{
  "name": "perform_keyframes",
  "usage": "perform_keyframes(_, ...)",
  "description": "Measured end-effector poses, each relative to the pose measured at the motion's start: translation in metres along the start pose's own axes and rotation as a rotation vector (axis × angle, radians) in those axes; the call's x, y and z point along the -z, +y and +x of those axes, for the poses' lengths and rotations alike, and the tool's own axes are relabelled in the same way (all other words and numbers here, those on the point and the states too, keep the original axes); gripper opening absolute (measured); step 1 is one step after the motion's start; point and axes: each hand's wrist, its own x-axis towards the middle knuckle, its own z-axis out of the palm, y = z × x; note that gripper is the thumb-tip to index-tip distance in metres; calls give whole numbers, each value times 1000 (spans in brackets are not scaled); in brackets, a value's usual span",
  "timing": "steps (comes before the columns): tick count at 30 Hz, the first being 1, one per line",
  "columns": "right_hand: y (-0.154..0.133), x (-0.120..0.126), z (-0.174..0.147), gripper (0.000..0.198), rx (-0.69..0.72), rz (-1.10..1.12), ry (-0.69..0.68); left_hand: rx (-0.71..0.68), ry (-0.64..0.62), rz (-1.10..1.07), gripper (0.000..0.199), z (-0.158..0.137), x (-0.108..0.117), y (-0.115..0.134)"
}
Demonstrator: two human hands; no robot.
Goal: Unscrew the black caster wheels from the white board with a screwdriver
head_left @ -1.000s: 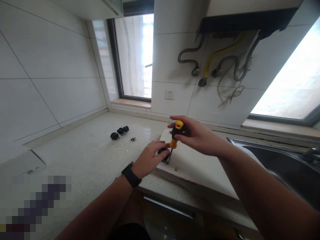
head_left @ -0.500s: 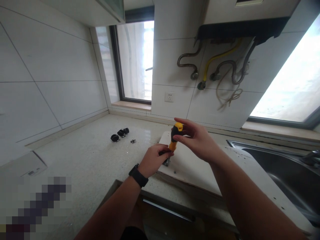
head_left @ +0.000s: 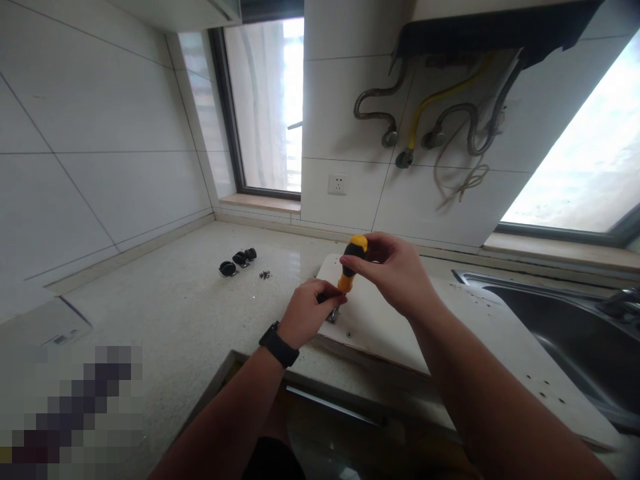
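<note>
My right hand (head_left: 393, 270) grips the screwdriver (head_left: 354, 259) by its yellow-and-black handle, thumb on the near side, fingers curled behind. A second ago my left thumb lay on the caster (head_left: 333, 316) and the metal shaft showed bare; now my left hand (head_left: 311, 307) has its thumb and fingertips pinched in at that shaft, just under the handle. I take it that this steadies the tool low down, so it wanders less. My fingers cover the tip and most of the caster, so whether a screw sits beneath I cannot tell. The caster's metal plate peeks out below my thumb, near the left end of the white board (head_left: 390, 333). Three more casters (head_left: 227, 268) and some small dark screws (head_left: 265, 275) lie on the countertop (head_left: 175, 300), apart from my hands.
</note>
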Motion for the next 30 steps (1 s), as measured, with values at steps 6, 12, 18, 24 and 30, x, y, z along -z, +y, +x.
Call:
perform_keyframes(6, 3, 1, 1, 43, 0, 200, -140, 16, 48, -20, 10, 1, -5, -1)
perform_keyframes(12, -3, -3, 0, 34, 78, -122, -49, 8, 88, 5, 12, -1, -8, -4)
perform_keyframes(18, -2, -3, 0, 42, 15, -270, 38, -80, 64, 59, 9, -2, -3, -6)
perform_keyframes(24, -1, -5, -3, 44, 10, -179, 76, -153, -37, 51, 12, -4, 7, -6)
perform_keyframes(30, -6, -7, -3, 47, -7, 3, -57, -149, -82, 98, 15, -6, 12, -5)
